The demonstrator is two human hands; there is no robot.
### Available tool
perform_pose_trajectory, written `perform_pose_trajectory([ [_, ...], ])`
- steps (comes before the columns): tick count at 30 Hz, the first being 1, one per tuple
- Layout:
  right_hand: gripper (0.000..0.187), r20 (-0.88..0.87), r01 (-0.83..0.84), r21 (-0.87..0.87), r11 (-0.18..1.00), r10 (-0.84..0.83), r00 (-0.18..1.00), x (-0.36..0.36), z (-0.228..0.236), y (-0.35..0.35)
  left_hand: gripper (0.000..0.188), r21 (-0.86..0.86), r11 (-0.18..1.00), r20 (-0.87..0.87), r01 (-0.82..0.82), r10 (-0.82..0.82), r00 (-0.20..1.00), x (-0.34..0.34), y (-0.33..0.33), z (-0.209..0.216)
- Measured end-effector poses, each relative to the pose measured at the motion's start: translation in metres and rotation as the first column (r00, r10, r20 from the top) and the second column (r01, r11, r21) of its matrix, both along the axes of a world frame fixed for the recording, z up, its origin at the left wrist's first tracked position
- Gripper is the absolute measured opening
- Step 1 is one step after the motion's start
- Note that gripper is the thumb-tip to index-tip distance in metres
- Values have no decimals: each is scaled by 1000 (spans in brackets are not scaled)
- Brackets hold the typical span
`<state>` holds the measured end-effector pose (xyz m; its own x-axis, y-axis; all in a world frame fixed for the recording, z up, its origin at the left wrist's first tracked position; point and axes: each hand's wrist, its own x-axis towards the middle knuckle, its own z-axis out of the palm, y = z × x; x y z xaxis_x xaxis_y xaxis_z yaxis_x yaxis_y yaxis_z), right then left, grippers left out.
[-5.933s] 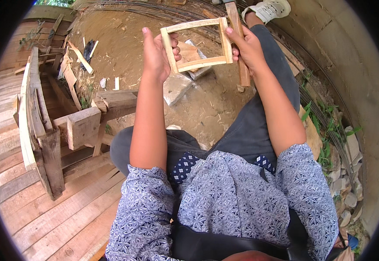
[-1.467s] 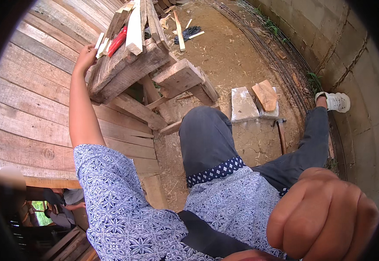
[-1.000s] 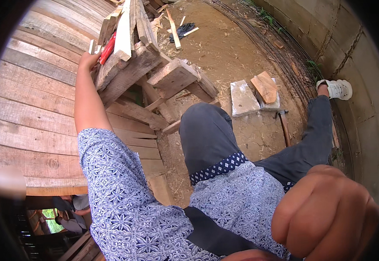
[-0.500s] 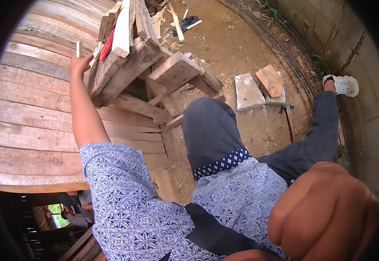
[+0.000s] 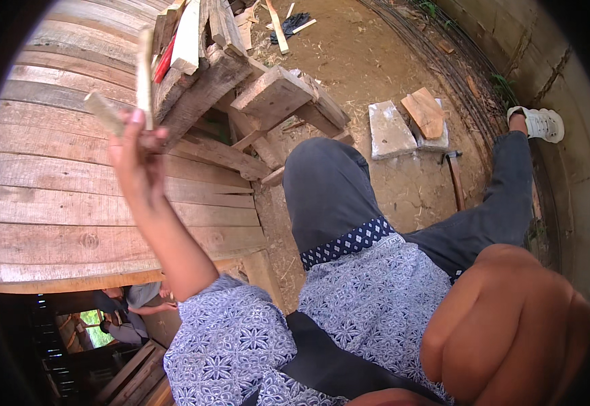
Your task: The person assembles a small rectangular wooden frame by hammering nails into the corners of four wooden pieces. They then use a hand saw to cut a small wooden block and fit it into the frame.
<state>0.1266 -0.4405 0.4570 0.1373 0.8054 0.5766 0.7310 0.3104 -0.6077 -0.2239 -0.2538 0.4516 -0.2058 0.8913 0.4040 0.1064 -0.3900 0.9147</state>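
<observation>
My left hand (image 5: 138, 162) is raised over the plank surface with its fingers closed around two short wood strips. One wood strip (image 5: 144, 74) points straight up; the other wood strip (image 5: 104, 112) slants off to the left. Beyond that hand rests a rough stack of timber pieces (image 5: 193, 101), with a red object (image 5: 165, 61) among them. My right hand (image 5: 505, 325) is very close at the lower right, its fingers curled in; whatever they may hold is hidden.
A plank surface (image 5: 71, 183) spans the left. On the dirt lie a hammer (image 5: 455, 179), pale blocks (image 5: 391, 128) and a wood piece (image 5: 425, 111). Long rods (image 5: 437, 68) run along the wall (image 5: 545, 61). Another person (image 5: 132, 311) appears at lower left.
My left hand has drawn back from the timber stack toward me, now showing two wood strips in its grip. My right hand has stayed nearly in place.
</observation>
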Motion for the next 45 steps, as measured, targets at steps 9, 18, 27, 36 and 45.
perform_pose_trajectory([
  [9,48,-372,-779,627,12,883,-286,77,-69,64,29,-175,788,389,591,-496,776,172,-13,-90],
  [18,38,-926,-172,103,980,158,344,94,-180,162,24,-197,512,418,836,-728,543,305,29,-162],
  [27,55,-885,-369,-134,920,57,463,125,-239,153,33,-464,565,-17,682,-776,631,294,63,-209],
  [36,51,-952,-509,-125,851,42,304,122,-266,147,29,-350,728,-420,589,-684,596,284,71,-226],
  [45,56,-871,-550,-187,814,122,477,117,-277,145,21,-176,741,-578,648,-611,541,286,66,-220],
])
